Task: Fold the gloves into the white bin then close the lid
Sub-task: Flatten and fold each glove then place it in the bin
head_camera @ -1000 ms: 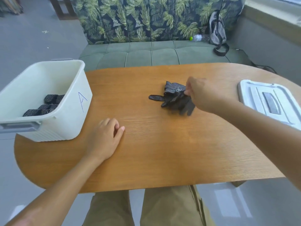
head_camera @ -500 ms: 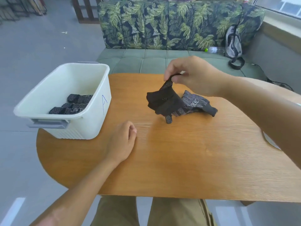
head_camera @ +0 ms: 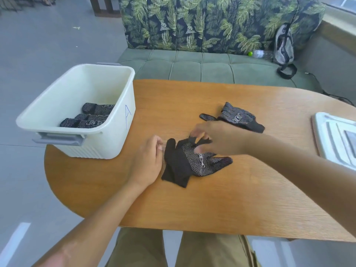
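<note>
Right hand (head_camera: 217, 138) is over the near glove (head_camera: 192, 162), which lies on the wooden table (head_camera: 231, 199). Its fingers (head_camera: 196, 132) are curled down and pinched on the glove's far edge, where two dark finger-tips of fabric stick up between them. Grip is on fabric; how firm cannot be told, the fingers are motion-blurred.

Left hand (head_camera: 148, 160) lies low on the table just left of the same glove. Fingers loosely bent, tips at the glove's left edge by the black cuff; whether they actually touch the cloth or only the table cannot be told. Nothing is enclosed in this hand.

Near glove: black cuff toward the left hand, white-dotted palm side up, one dotted finger pointing away to the right of the right wrist.

Second glove (head_camera: 238, 118) lies flat beyond the right-hand fingers, apart from them, dotted side up, untouched.

White bin (head_camera: 115, 132), marked "A" in blue, stands left of the left hand at the table edge, open. Folded gloves (head_camera: 92, 117) lie on its floor, dotted.

Lid (head_camera: 335, 139) lies on the table well right of the right forearm, partly out of frame.
</note>
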The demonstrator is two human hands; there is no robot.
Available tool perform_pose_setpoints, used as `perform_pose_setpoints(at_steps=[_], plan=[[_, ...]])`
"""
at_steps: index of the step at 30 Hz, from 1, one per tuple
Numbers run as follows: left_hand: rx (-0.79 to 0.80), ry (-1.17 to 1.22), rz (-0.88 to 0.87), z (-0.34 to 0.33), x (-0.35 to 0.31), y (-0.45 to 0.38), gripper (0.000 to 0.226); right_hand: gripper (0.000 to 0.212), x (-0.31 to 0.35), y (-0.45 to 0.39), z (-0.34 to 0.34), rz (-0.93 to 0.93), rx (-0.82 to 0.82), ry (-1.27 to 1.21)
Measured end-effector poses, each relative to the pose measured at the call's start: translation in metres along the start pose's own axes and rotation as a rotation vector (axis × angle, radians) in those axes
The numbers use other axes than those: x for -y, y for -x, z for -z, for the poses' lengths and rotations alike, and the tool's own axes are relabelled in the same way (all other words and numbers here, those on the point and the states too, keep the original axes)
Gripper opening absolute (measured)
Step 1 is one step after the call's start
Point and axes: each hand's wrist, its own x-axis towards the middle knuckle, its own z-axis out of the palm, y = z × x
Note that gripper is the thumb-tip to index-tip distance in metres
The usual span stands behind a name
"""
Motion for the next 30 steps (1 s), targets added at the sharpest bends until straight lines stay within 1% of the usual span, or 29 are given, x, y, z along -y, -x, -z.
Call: perform_pose_setpoints(at_steps=[2,4,7,9,13,15,16,18,20,21,23,27,30], plan=[[-0.002,0.0,0.004,0.001,-0.001,0.0,0.012,0.061,0.015,-0.003,-0.017,0.056,0.006,-0.049],[-0.01,0.008,0.025,0.003,-0.002,0.001,0.012,0.077,0.026,-0.004,-0.034,0.066,0.038,-0.013],[-0.035,0.028,0.047,0.006,-0.003,0.0,0.012,0.083,0.037,-0.004,-0.062,0.11,-0.012,0.269],[-0.054,0.037,0.047,0.008,-0.005,0.0,0.011,0.079,0.041,-0.001,-0.076,0.133,-0.073,0.389],[-0.065,0.043,0.057,0.008,-0.007,-0.001,0.007,0.047,0.034,-0.002,-0.082,0.205,-0.193,0.453],[-0.065,0.056,0.066,0.007,-0.007,0.0,0.006,0.039,0.022,-0.004,-0.072,0.165,-0.21,0.446],[-0.062,0.056,0.072,0.007,-0.007,0.0,0.005,0.038,0.015,-0.004,-0.064,0.121,-0.215,0.403],[-0.055,0.052,0.08,0.007,-0.007,0.0,0.005,0.039,0.001,-0.004,-0.046,0.035,-0.244,0.227],[-0.047,0.048,0.082,0.007,-0.007,0.0,0.004,0.038,-0.009,-0.005,-0.028,0.007,-0.275,0.066],[-0.044,0.046,0.08,0.007,-0.008,0.0,0.004,0.034,-0.011,-0.007,-0.02,0.011,-0.279,0.026],[-0.034,0.041,0.073,0.008,-0.008,0.0,0.004,0.023,-0.01,-0.009,-0.005,0.042,-0.272,-0.024],[-0.019,0.019,0.074,0.009,-0.008,0.001,0.003,0.02,-0.002,-0.01,0.016,0.078,-0.243,-0.129],[-0.012,0.024,0.079,0.009,-0.009,0.002,0.003,0.01,0.009,-0.007,0.038,0.115,-0.197,-0.107]])
